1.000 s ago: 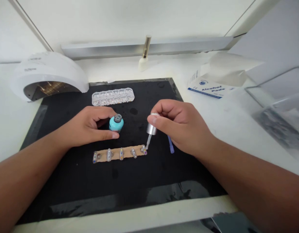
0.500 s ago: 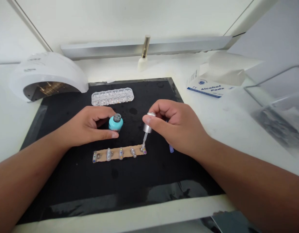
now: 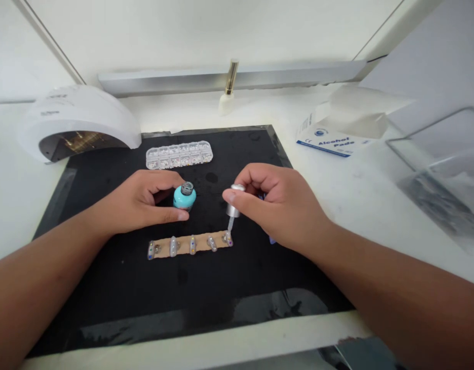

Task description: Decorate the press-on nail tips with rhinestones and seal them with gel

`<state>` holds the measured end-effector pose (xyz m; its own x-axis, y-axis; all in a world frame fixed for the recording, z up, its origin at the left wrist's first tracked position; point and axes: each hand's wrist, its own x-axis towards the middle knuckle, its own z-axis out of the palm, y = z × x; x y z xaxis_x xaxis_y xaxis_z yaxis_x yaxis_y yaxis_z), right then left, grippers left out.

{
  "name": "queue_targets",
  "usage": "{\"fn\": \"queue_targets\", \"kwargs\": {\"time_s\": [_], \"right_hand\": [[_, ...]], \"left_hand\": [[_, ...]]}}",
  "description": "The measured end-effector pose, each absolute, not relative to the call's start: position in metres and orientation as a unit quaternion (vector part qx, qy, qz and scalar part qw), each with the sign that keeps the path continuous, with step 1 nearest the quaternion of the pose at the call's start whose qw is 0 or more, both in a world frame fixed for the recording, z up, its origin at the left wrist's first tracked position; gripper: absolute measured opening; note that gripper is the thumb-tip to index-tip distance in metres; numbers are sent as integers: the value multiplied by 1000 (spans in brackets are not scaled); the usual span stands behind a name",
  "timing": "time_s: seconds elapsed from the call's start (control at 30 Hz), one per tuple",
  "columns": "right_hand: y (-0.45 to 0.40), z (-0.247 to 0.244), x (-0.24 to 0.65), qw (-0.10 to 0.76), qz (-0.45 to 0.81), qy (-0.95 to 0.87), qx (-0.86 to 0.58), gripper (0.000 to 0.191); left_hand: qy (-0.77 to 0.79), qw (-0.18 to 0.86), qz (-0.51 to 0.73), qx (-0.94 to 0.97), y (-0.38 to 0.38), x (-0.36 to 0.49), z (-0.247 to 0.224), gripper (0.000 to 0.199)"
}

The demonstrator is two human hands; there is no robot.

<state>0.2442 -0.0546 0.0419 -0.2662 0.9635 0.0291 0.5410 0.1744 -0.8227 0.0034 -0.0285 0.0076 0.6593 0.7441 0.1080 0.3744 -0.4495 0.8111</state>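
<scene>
My left hand (image 3: 150,198) grips an uncapped turquoise bottle (image 3: 184,198) between thumb and fingers. The silver brush cap (image 3: 233,208) is pinched in my right hand (image 3: 275,205), its brush pointing down. The brush tip meets the decorated nail tip (image 3: 228,238) at the right end of a tan strip (image 3: 163,248). Several other grey, gem-dotted nail tips lie across the strip, one of them at its left end (image 3: 151,250). Part of a purple item (image 3: 272,240) shows beneath my right hand.
Behind the hands, a clear compartment case (image 3: 178,155) lies on the black mat (image 3: 152,303). A white lamp (image 3: 80,121) stands at left, a gold-capped bottle (image 3: 229,87) at back, an alcohol pads box (image 3: 333,133) and clear container (image 3: 444,180) at right.
The cap in my right hand is slightly lower and more upright, with the brush still at the right-end nail tip. My left hand and the turquoise bottle are nearly unchanged.
</scene>
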Motion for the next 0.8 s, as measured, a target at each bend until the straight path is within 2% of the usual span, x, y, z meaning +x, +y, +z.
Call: {"fn": "queue_targets", "kwargs": {"time_s": [0.27, 0.53, 0.8], "right_hand": [[-52, 43, 245, 321, 326, -690, -561, 30], [-56, 43, 241, 286, 342, -711, -544, 28], [-52, 42, 243, 306, 306, -704, -563, 29]], "left_hand": [[346, 388, 232, 822, -29, 2, 7, 20], [343, 399, 232, 818, -29, 3, 6, 20], [346, 395, 235, 818, -29, 2, 5, 22]]}}
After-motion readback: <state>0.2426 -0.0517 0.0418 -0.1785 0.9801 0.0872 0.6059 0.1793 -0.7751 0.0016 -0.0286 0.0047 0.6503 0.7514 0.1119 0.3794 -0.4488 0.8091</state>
